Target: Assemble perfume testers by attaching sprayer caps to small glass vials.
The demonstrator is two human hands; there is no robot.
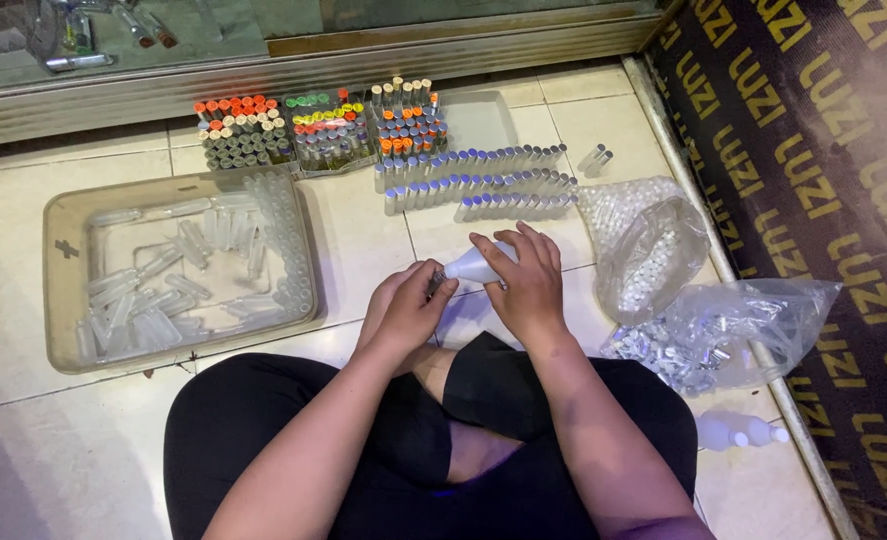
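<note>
Knees, hands: squeeze bottle; vial rows beyond

Likely a shop floor: glass showcase, racks of capped vials.

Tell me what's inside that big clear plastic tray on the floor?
The tray holds many small clear empty-looking tubes, some lying loose, others lined along its right wall. Whatever lies beneath the piled ones is hidden.

Black trousers — bare forearms, 2 hands
</note>
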